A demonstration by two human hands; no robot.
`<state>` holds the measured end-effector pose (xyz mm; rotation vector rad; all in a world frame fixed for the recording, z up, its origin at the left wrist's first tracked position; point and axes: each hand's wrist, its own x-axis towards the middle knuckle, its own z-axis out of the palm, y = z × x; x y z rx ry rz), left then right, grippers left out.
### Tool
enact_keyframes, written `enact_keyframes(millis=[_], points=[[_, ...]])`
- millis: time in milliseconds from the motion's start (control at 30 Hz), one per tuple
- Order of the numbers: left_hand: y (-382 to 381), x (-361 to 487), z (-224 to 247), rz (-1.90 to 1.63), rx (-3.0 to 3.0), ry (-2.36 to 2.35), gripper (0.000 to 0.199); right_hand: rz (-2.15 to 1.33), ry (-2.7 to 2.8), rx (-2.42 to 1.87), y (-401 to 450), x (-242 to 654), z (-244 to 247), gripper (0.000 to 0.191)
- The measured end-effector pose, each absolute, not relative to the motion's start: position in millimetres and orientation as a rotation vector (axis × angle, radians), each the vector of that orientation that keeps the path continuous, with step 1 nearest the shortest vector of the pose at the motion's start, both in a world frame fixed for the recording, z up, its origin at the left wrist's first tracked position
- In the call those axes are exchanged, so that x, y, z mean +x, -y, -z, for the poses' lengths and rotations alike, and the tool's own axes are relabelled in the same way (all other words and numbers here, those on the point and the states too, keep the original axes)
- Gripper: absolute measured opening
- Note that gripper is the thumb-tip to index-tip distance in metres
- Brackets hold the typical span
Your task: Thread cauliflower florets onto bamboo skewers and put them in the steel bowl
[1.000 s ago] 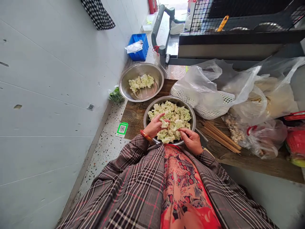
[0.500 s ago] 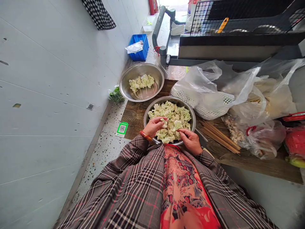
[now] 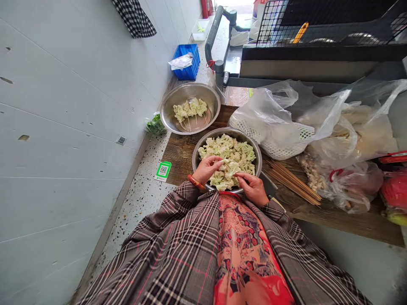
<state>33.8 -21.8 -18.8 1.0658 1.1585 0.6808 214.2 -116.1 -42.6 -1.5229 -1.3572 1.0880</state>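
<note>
Both hands are over a metal bowl (image 3: 195, 157) heaped with cauliflower florets (image 3: 227, 146). My left hand (image 3: 204, 170) pinches a small pale cauliflower floret (image 3: 224, 161) between thumb and fingers. Just to the right, my right hand (image 3: 255, 189) is closed on another floret (image 3: 234, 169), gripping it at the stem end. Whether a skewer runs through that floret is too small to tell. Farther back, a second metal bowl (image 3: 168, 116) holds several skewered cauliflower pieces (image 3: 190, 109), their sticks pointing toward me.
Bamboo skewers (image 3: 294, 183) lie in a bundle right of the near bowl on the wooden board (image 3: 179, 150). Plastic bags (image 3: 343, 127) and a white basket (image 3: 282, 142) crowd the right side. A blue crate (image 3: 187, 70), bagged greens (image 3: 155, 125) and a QR card (image 3: 163, 171) are leftward.
The floret in my left hand has shifted slightly right and closer to the one in my right hand, and now lies flatter. The camera view has moved a little.
</note>
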Motion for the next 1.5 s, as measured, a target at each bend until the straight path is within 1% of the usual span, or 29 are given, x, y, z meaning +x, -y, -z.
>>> enact_keyframes(millis=[133, 300, 433, 800, 1033, 1267, 1500], points=[[25, 35, 16, -0.678, 1.001, -1.078, 0.034, -1.084, 1.331, -1.563, 116, 216, 47, 0.032], [25, 34, 19, -0.716, 1.035, -1.108, 0.037, -1.070, 1.327, -1.561, 117, 216, 47, 0.031], [24, 33, 20, -0.744, 1.126, -1.177, 0.032, -1.052, 1.336, -1.562, 116, 215, 45, 0.031], [28, 33, 15, -0.772, 1.239, -1.243, 0.028, -1.026, 1.339, -1.580, 116, 217, 48, 0.032], [34, 36, 12, -0.835, 1.434, -1.262, 0.020, -0.976, 1.349, -1.573, 117, 214, 49, 0.030], [36, 36, 1, -0.774, 1.595, -1.230, 0.013, -0.856, 1.430, -1.553, 122, 212, 46, 0.026], [37, 38, -2, -0.754, 1.744, -1.232, 0.011, -0.877, 1.355, -1.603, 124, 205, 44, 0.026]])
